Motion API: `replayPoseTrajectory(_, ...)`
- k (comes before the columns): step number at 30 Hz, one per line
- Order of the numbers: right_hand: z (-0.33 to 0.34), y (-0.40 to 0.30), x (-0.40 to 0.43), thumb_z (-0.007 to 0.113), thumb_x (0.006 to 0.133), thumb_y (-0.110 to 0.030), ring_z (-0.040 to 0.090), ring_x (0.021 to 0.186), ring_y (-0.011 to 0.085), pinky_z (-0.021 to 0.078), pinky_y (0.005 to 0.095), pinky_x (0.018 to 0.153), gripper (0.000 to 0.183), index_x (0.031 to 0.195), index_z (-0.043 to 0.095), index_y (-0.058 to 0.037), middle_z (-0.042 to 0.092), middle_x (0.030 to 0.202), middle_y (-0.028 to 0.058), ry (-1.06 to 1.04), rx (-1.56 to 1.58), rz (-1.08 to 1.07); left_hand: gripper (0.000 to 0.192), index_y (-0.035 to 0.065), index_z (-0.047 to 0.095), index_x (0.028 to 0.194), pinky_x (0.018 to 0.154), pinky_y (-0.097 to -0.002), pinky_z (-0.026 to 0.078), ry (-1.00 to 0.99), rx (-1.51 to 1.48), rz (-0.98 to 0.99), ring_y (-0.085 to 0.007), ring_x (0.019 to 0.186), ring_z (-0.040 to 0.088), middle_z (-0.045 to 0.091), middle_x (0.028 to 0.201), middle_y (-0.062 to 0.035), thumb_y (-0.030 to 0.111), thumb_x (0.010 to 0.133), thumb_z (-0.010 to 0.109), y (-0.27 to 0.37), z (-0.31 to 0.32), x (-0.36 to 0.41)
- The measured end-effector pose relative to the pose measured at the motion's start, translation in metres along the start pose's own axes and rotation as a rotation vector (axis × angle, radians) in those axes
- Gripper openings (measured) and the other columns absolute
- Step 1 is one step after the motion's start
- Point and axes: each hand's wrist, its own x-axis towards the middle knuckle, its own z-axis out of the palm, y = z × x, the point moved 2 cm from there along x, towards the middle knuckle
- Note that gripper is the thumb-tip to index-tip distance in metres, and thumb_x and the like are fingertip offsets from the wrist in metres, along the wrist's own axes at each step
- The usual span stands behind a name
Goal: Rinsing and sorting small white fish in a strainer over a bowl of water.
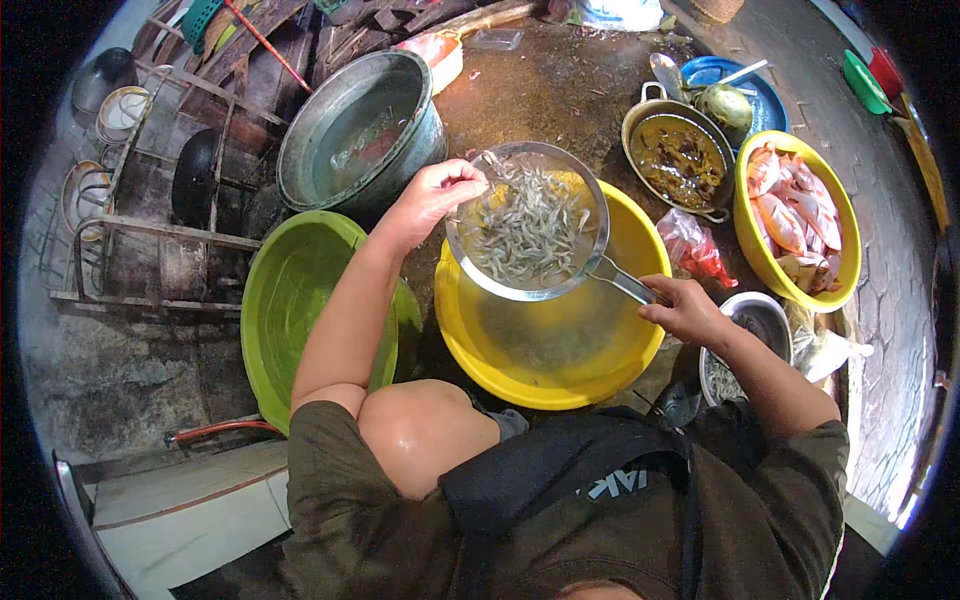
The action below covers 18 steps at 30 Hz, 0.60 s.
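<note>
My right hand (686, 309) grips the handle of a round metal mesh strainer (541, 294). Small grey shrimp (529, 225) lie spread in its mesh, above a yellow plastic basin (555, 390) of cloudy water. At the strainer's upper left rim is my left hand (442, 195), its thumb and fingertips pinched together; whether something small is between them I cannot tell. To the right, partly behind my right forearm, a metal bowl (780, 330) holds more small shrimp or fish.
Around the yellow basin stand a green basin (262, 322), a large metal pot (292, 165) of water, a pan (637, 112) of dark food in liquid, a yellow tub (847, 277) of reddish fish and a plastic bag (694, 247) with red contents. A metal rack (172, 232) stands left.
</note>
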Motion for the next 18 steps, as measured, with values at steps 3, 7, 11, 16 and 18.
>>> replayPoseTrajectory(3,0.001,0.005,0.002,0.066,0.081,-0.021,0.062,0.062,0.0195,0.0491,0.0340,0.060,0.046,0.121,0.055,-0.0009,0.063,0.073,0.0136,0.016,0.008,-0.045,0.010,0.0021,0.060,0.091,0.079,-0.0273,0.041,-0.021,-0.135,0.135,-0.0104,0.084,0.053,0.061,0.099,-0.0055,0.012,0.091,0.057,0.000,-0.001,0.005)
replayPoseTrajectory(7,0.000,0.003,0.009,0.066,0.081,-0.021,0.063,0.065,0.0207,0.0507,0.0347,0.064,0.047,0.122,0.055,-0.0003,0.065,0.076,0.0149,-0.008,0.023,-0.012,0.010,0.0022,0.058,0.095,0.079,-0.0281,0.043,-0.102,-0.484,0.126,-0.0148,0.084,0.056,0.063,0.099,-0.0133,0.009,0.093,0.053,0.007,-0.014,0.007)
replayPoseTrajectory(11,-0.006,0.004,0.014,0.066,0.081,-0.023,0.066,0.073,0.0241,0.0519,0.0367,0.068,0.048,0.122,0.055,-0.0001,0.067,0.083,0.0172,0.031,-0.003,-0.079,0.010,0.0031,0.058,0.099,0.078,-0.0282,0.044,-0.060,-0.569,0.220,-0.0165,0.081,0.056,0.062,0.102,-0.0164,0.009,0.093,0.051,0.025,-0.050,0.007)
replayPoseTrajectory(16,-0.010,0.011,0.007,0.067,0.079,-0.033,0.068,0.082,0.0280,0.0528,0.0391,0.075,0.053,0.124,0.054,-0.0065,0.067,0.094,0.0192,0.011,-0.121,0.027,0.009,0.0046,0.057,0.096,0.070,-0.0270,0.043,0.141,-0.621,0.375,-0.0140,0.077,0.054,0.063,0.091,-0.0095,0.013,0.093,0.053,0.005,-0.119,-0.007)
replayPoseTrajectory(18,-0.004,0.016,0.006,0.066,0.081,-0.035,0.068,0.085,0.0304,0.0532,0.0403,0.079,0.051,0.124,0.055,-0.0093,0.067,0.099,0.0201,0.002,-0.115,-0.012,0.013,0.0053,0.057,0.093,0.072,-0.0270,0.044,0.339,-0.141,0.293,-0.0134,0.076,0.055,0.062,0.086,-0.0059,0.018,0.093,0.053,-0.037,-0.133,-0.019)
